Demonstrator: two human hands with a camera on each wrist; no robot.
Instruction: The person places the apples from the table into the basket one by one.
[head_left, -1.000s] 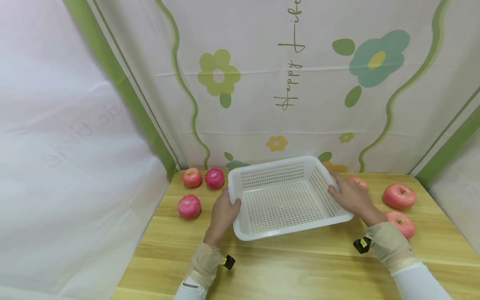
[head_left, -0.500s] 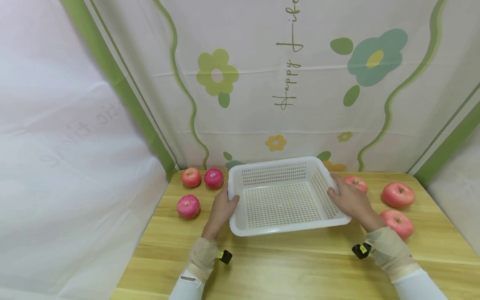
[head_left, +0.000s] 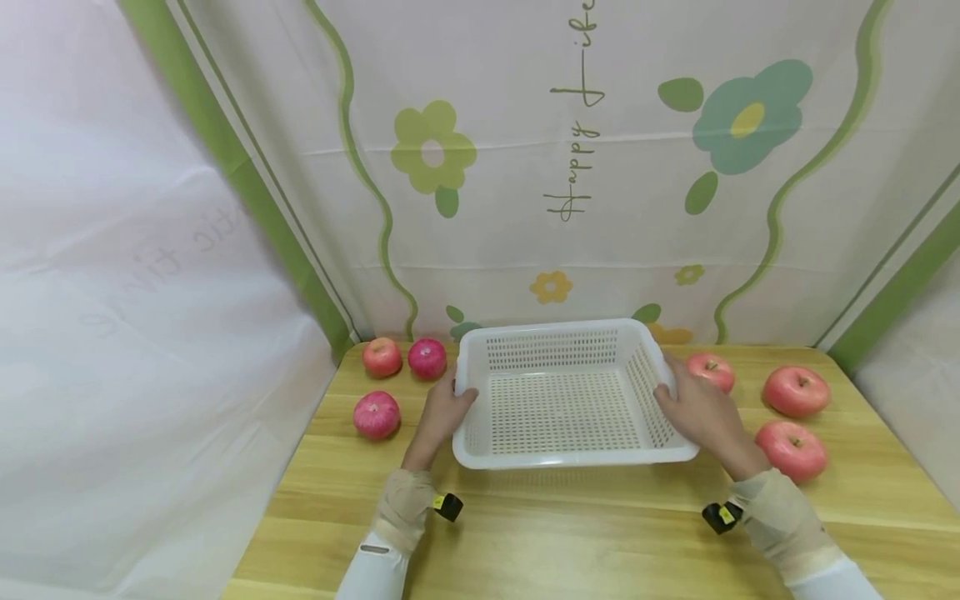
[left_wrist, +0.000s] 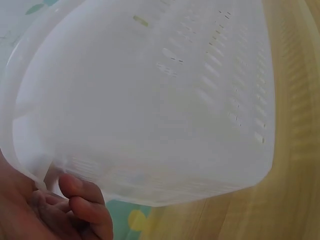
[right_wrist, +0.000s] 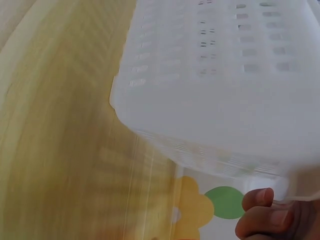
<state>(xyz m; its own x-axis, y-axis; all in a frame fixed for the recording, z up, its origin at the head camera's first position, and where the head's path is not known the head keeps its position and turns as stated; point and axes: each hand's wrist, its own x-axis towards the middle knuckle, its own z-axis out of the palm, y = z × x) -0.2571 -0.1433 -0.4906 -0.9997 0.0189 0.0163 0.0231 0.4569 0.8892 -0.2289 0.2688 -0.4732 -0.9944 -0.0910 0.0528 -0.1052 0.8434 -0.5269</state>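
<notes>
White plastic basket (head_left: 564, 400) sits squarely between both hands on the wooden bench (head_left: 600, 533), long axis running left to right, open side up. Left hand (head_left: 442, 410) grips its left rim, right hand (head_left: 697, 408) its right rim, each equally near. Farther out lie six apples, three on each side.
</notes>
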